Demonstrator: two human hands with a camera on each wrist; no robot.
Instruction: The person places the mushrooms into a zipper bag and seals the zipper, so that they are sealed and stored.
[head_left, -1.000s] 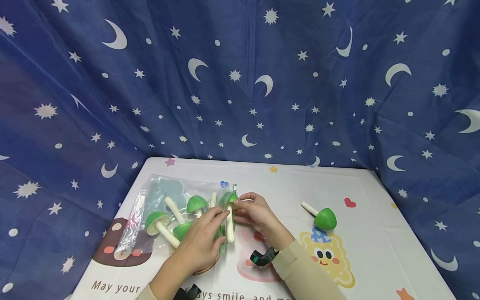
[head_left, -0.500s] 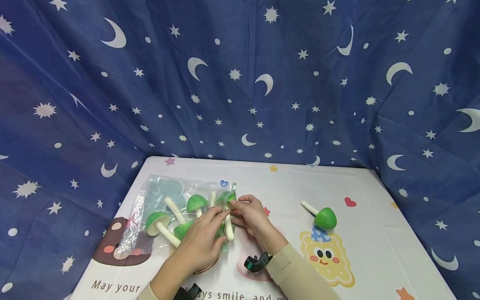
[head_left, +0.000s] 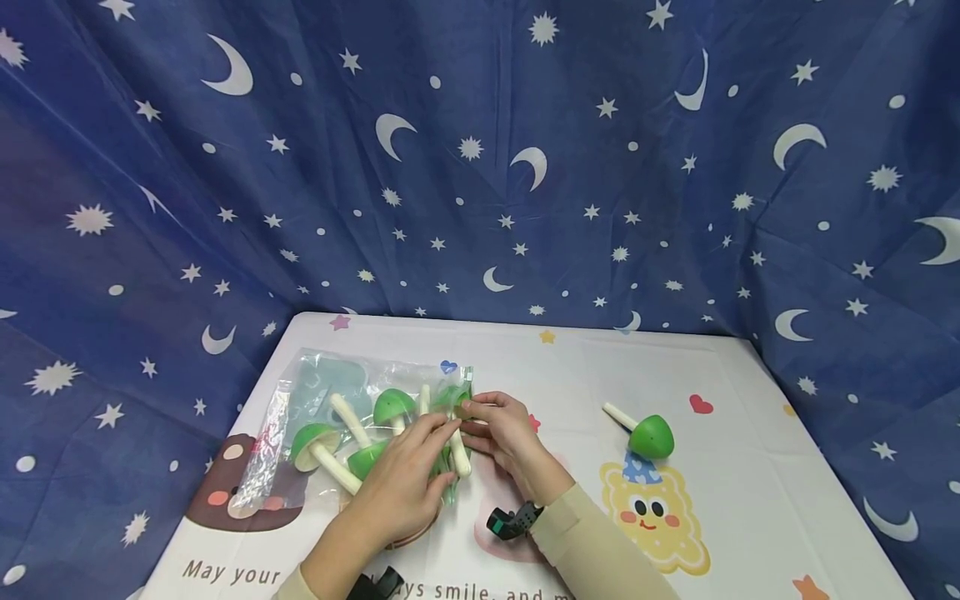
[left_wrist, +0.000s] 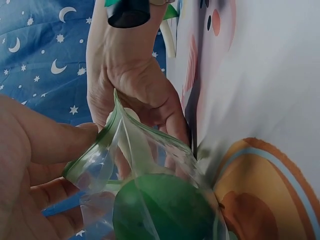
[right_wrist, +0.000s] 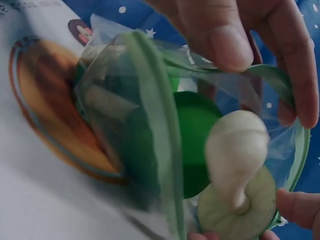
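Note:
A clear zip bag (head_left: 300, 392) with a green zip edge lies on its side, several green-capped toy mushrooms (head_left: 393, 407) inside. My left hand (head_left: 405, 475) holds the bag's mouth; its thumb (left_wrist: 65, 137) lies along the zip edge. At that mouth, my right hand (head_left: 506, 433) grips a toy mushroom by its cap (right_wrist: 237, 220). The pale stem (right_wrist: 237, 145) points toward the camera in the right wrist view, within the opening. In the left wrist view, a green cap (left_wrist: 162, 207) shows through the plastic, and the right hand (left_wrist: 142, 90) is beyond the rim.
Another green toy mushroom (head_left: 651, 437) lies alone on the right of the table. A white cartoon-print cloth (head_left: 750, 467) covers the table, and a blue star-and-moon curtain (head_left: 570, 225) hangs behind and at both sides.
My right hand has shifted slightly left with the mushroom, bringing its cap in behind the bag's edge. The stem's lower end has swung a little. My left hand stays put.

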